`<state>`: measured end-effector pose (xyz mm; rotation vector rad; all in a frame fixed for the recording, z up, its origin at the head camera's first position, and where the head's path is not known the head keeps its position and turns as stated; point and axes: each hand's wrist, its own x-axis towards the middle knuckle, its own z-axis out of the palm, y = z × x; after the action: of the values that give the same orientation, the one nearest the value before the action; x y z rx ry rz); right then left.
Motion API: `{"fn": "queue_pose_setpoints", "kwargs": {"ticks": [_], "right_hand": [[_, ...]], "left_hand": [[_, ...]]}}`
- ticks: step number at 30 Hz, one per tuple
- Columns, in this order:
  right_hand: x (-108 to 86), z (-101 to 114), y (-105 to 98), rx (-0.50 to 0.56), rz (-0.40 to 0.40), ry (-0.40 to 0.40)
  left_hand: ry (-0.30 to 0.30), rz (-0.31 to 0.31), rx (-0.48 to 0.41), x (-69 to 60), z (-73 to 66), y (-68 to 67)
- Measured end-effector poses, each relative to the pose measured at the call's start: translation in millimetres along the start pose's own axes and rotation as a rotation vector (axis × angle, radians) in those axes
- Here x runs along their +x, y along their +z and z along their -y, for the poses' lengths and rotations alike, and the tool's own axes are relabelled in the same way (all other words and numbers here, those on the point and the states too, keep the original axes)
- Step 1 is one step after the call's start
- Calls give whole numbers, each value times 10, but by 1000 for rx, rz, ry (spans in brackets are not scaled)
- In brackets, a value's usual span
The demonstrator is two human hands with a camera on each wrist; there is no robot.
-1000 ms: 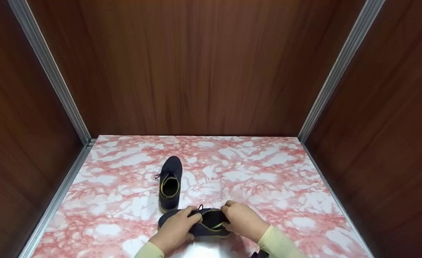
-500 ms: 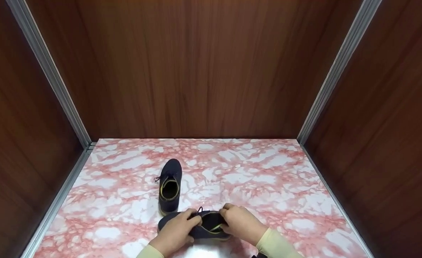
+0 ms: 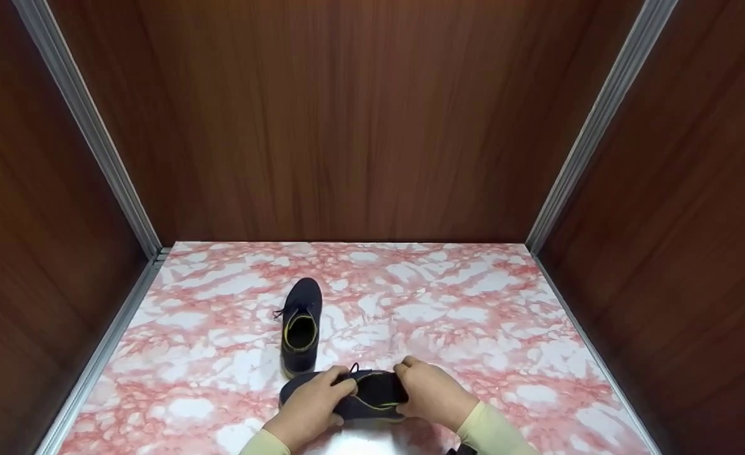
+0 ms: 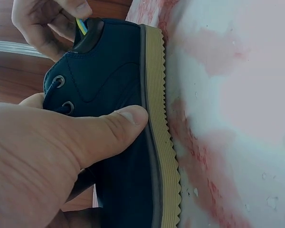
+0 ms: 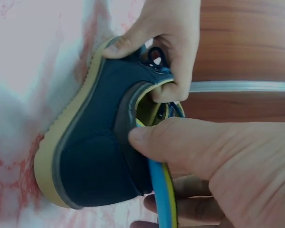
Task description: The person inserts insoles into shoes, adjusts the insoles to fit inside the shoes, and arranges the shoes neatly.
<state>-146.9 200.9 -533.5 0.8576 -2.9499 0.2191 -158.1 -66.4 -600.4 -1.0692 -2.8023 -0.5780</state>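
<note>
A dark navy lace-up shoe (image 3: 296,383) lies crosswise at the near edge, its toe to the left. My left hand (image 3: 312,404) grips it over the front part; in the left wrist view the thumb (image 4: 128,116) presses its side just above the tan ridged sole (image 4: 161,128). At the heel opening my right hand (image 3: 435,393) pinches a blue-and-yellow insole (image 5: 162,190), which sticks out of the shoe in the right wrist view. How far the insole reaches inside is hidden. The matching shoe (image 3: 302,294) stands upright just beyond, toe pointing away.
A red-and-white marbled surface (image 3: 460,316) lies beneath the shoes. Brown wood-grain panels (image 3: 347,126) enclose it at the back and both sides, with grey metal posts (image 3: 94,133) in the corners. Something small and dark (image 3: 464,450) shows beside the right sleeve.
My right hand has shifted slightly to the right at the shoe's heel, and the bright insole edge inside the opening shows less. The left hand keeps its grip; the other shoe stays put.
</note>
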Motion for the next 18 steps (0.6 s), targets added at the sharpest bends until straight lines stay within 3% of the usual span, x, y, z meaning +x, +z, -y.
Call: {"fn": "queue_pose_setpoints", "kwargs": {"ticks": [11,18], "right_hand": [[-18,-5,-93,-24,3,36],[22,20,-116,-16,-40,2]], "left_hand": [[-3,-5,-9,1,3,16],[-5,-10,-6,3,3,27]]}}
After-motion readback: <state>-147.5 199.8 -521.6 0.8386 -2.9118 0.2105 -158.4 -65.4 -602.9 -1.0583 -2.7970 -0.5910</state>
